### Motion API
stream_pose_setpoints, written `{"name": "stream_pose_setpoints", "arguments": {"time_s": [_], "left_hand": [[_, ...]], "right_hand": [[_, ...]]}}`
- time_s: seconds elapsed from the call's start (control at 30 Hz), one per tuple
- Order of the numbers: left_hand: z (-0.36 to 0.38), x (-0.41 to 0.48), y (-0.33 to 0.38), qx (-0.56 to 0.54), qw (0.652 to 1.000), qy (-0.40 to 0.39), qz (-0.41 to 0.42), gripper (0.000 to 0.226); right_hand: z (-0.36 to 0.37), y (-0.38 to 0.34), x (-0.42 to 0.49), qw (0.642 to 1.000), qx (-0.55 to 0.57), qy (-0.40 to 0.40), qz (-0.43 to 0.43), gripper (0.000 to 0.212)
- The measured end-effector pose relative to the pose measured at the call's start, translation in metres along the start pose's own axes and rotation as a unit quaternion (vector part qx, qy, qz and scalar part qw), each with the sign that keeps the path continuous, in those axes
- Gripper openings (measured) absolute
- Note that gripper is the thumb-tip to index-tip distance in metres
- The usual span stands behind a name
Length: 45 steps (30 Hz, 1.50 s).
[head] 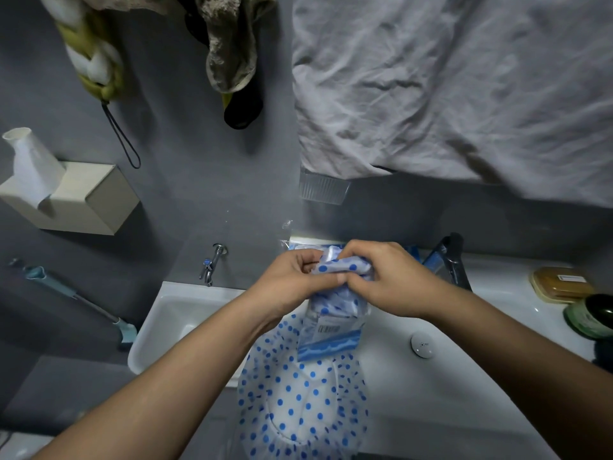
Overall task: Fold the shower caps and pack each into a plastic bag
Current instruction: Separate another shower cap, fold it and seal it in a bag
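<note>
A folded white shower cap with blue dots [335,267] is bunched between both hands above the white counter. My left hand [292,283] and my right hand [388,277] pinch it at the mouth of a clear plastic bag [331,330] with a blue wavy strip and a barcode label; the bag hangs down from my hands. Part of the cap is inside the bag. A second dotted shower cap [298,403] lies spread open on the counter below. More clear bags [298,240] stand behind my hands against the wall.
A white basin [172,313] with a wall tap [212,263] is to the left, a black faucet [454,260] to the right. A soap dish [560,283] and a dark jar [593,317] stand at far right. A tissue box [76,197] hangs on the wall.
</note>
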<state>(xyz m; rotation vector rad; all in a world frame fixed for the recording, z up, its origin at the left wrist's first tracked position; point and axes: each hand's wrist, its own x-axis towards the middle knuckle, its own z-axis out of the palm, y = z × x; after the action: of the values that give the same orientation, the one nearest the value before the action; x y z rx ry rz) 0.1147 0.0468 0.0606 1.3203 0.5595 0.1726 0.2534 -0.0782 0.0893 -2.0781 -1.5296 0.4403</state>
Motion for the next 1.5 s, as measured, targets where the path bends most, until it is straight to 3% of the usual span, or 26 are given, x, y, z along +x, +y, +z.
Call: {"name": "stream_pose_setpoints", "arguments": {"time_s": [0.17, 0.3, 0.6, 0.67, 0.73, 0.83, 0.97, 1.1, 1.2, 1.4, 1.5], "left_hand": [[-0.002, -0.003, 0.000, -0.012, 1.000, 0.006, 0.006, 0.029], [-0.002, -0.003, 0.000, -0.010, 1.000, 0.020, -0.002, 0.031], [0.000, -0.002, -0.008, 0.004, 0.998, 0.067, 0.008, 0.014], [-0.002, -0.002, -0.008, -0.004, 0.997, 0.080, 0.003, 0.010], [-0.004, -0.002, -0.006, -0.023, 0.996, 0.089, -0.008, 0.011], [-0.005, -0.001, -0.003, -0.031, 0.995, 0.093, -0.029, 0.021], [-0.005, -0.001, -0.007, 0.016, 0.993, 0.116, -0.018, 0.017], [-0.006, -0.001, -0.008, 0.034, 0.993, 0.112, 0.005, 0.021], [-0.004, -0.002, -0.007, 0.033, 0.995, 0.096, 0.021, 0.023], [-0.011, -0.009, -0.009, 0.055, 0.996, 0.032, 0.058, 0.053], [-0.011, -0.013, -0.013, 0.141, 0.987, 0.006, 0.078, 0.068]], "right_hand": [[0.001, 0.001, 0.001, 1.000, 0.024, -0.020, 0.000, 0.017], [0.001, -0.001, -0.002, 0.998, 0.059, 0.034, 0.007, 0.013], [0.001, -0.002, 0.001, 0.998, -0.030, 0.002, -0.046, 0.012], [0.002, -0.002, -0.003, 0.999, -0.028, -0.019, -0.041, 0.017], [0.003, -0.003, -0.007, 0.997, -0.036, -0.058, -0.043, 0.036], [0.008, -0.003, -0.009, 0.986, -0.119, -0.098, -0.067, 0.058], [0.015, 0.000, -0.006, 0.984, -0.145, -0.066, -0.081, 0.047], [0.020, -0.003, -0.010, 0.979, -0.154, -0.092, -0.100, 0.015], [0.022, -0.006, -0.017, 0.978, -0.153, -0.106, -0.092, 0.015], [0.020, -0.007, -0.022, 0.989, -0.111, -0.036, -0.094, 0.002], [0.015, -0.011, -0.025, 0.990, -0.072, -0.108, -0.052, 0.016]]}}
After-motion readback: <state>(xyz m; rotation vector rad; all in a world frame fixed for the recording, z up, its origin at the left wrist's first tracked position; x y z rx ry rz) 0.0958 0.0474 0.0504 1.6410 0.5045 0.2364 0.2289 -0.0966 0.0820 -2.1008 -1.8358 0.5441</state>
